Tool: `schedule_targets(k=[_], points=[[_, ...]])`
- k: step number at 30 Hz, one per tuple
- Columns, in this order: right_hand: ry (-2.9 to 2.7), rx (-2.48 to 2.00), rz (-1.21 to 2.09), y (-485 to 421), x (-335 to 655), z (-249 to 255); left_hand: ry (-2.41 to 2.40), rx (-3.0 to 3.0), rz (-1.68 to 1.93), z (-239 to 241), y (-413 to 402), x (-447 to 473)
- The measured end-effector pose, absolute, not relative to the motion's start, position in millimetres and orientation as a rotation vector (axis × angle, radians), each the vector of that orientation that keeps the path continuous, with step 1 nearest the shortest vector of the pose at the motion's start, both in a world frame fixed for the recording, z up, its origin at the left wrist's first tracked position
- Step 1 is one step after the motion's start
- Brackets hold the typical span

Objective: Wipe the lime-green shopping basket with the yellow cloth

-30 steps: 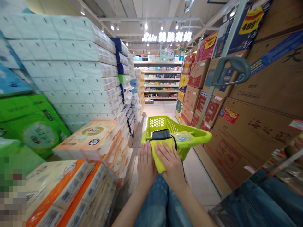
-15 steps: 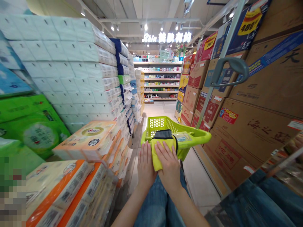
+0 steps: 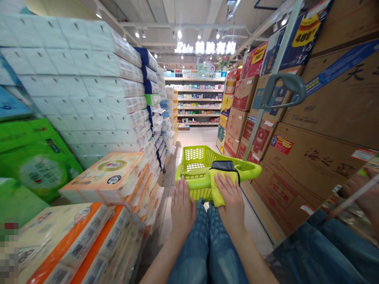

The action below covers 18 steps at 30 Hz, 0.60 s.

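Observation:
A lime-green shopping basket (image 3: 189, 157) on wheels stands in the aisle right in front of my knees. My left hand (image 3: 181, 205) lies flat, fingers stretched out, against the basket's near rim. My right hand (image 3: 231, 197) presses flat on a yellow-green cloth bag with a dark grey top (image 3: 222, 173) that hangs over the basket's right near corner. The basket's grey pull handle (image 3: 286, 88) stands up on a long pole at the right. My jeans-covered legs (image 3: 207, 244) fill the lower middle.
Stacked tissue and paper packs (image 3: 89, 94) wall the left side, with orange-and-cream packs (image 3: 109, 173) low down. Brown and red cartons (image 3: 310, 130) line the right. The tiled aisle floor (image 3: 198, 136) runs ahead to product shelves (image 3: 199, 98).
My right hand slid the yellow-green bag to the right along the basket's rim, uncovering the basket's mesh inside. My left hand stayed on the near rim. The view shifted slightly.

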State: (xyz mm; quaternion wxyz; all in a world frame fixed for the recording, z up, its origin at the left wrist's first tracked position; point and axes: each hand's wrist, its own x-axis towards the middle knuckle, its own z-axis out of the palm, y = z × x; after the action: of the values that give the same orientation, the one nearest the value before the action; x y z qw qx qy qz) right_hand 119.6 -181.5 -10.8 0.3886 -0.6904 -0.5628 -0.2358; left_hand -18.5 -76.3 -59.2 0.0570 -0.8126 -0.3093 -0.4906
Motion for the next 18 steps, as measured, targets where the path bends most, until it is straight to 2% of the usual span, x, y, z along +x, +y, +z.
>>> schedule_targets(k=[8, 13, 18], points=[[-1.655, -1.68, -0.497, -157.0, 60.9, -4.4, -0.911, -2.431, -1.448, -65.7, -70.0, -23.8], [-1.722, -1.699, -0.512, -174.8, 94.5, -2.7, -0.915, -2.447, -1.402, -62.8, -70.8, -23.6], [-1.478, -1.762, -0.615, -187.5, 128.7, -6.9, -0.926, -2.448, -1.452, -59.9, -73.4, -19.7]])
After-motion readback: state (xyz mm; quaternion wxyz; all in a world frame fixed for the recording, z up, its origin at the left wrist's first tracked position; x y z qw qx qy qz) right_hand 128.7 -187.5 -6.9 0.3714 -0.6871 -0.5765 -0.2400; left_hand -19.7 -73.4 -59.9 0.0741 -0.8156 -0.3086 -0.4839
